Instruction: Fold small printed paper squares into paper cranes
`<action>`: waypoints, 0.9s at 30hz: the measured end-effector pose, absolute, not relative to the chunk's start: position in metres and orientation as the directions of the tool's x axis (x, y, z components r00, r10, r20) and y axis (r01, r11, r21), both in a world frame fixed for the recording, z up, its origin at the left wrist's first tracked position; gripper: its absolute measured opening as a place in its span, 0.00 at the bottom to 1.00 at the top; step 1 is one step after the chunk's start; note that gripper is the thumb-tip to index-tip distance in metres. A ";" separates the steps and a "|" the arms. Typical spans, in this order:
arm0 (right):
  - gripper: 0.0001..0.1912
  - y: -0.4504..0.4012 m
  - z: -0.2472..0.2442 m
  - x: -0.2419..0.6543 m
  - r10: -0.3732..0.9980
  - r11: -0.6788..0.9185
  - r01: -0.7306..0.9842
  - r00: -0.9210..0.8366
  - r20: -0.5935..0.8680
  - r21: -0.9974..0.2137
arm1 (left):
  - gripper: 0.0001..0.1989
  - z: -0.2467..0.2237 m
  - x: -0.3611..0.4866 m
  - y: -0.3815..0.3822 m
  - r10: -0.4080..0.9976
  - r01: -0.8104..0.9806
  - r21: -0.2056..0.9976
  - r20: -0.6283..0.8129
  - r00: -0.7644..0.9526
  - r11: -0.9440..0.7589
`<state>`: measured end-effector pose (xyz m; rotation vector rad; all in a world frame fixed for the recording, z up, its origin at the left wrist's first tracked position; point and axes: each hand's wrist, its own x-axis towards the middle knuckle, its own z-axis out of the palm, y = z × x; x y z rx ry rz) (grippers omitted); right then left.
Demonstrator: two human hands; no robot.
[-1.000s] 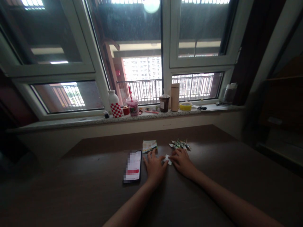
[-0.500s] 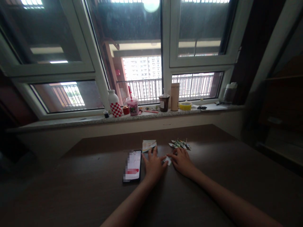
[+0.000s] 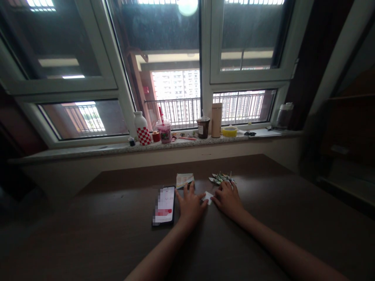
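A small folded piece of white paper (image 3: 208, 198) lies on the table between my hands. My left hand (image 3: 190, 207) rests at its left side, thumb and forefinger gripping the paper's edge while the other fingers spread forward. At the paper's right edge is my right hand (image 3: 228, 198), its thumb side on the paper and its fingers bent; their tips are partly hidden. Just beyond the right fingertips sits a cluster of small pointed folded-paper pieces (image 3: 218, 179). A stack of printed paper sheets (image 3: 184, 179) lies ahead of my left fingers. Left of that hand is a phone (image 3: 165, 205) with its screen lit.
The brown table (image 3: 117, 242) ends below a stone windowsill (image 3: 181, 143). Standing on the sill are a checkered bottle (image 3: 143, 128), a pink cup (image 3: 164, 132), a dark drink cup (image 3: 203, 128), a tan flask (image 3: 216, 120), a yellow tape roll (image 3: 229, 131) and a clear jug (image 3: 284, 115).
My right hand has shifted slightly right, uncovering more of the white paper. My left hand stays put. The phone's screen shows different digits.
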<state>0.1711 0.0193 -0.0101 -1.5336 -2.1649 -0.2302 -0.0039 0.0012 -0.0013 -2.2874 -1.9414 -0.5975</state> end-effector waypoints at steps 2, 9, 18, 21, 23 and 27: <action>0.11 0.019 -0.012 0.171 0.839 0.356 0.926 -0.259 0.479 -0.124 | 0.15 -0.002 -0.005 0.002 0.936 0.961 0.202 0.332 0.117 -0.191; 0.10 0.018 -0.016 0.170 0.832 0.350 0.929 -0.249 0.495 -0.121 | 0.15 -0.003 -0.007 0.007 0.940 0.954 0.225 0.320 0.120 -0.198; 0.10 0.030 -0.031 0.171 0.769 0.552 0.808 -0.395 0.503 -0.208 | 0.16 -0.004 -0.009 0.012 0.940 0.945 0.230 0.304 0.159 -0.234; 0.12 0.030 -0.032 0.171 0.760 0.594 0.771 -0.445 0.474 -0.229 | 0.18 -0.005 -0.011 0.013 0.932 0.942 0.199 0.301 0.203 -0.270; 0.13 0.029 -0.030 0.170 0.769 0.590 0.771 -0.446 0.457 -0.241 | 0.19 -0.004 -0.013 0.014 0.923 0.941 0.166 0.303 0.235 -0.294; 0.13 0.027 -0.026 0.170 0.788 0.557 0.797 -0.419 0.451 -0.233 | 0.20 -0.001 -0.017 0.012 0.905 0.935 0.101 0.304 0.297 -0.341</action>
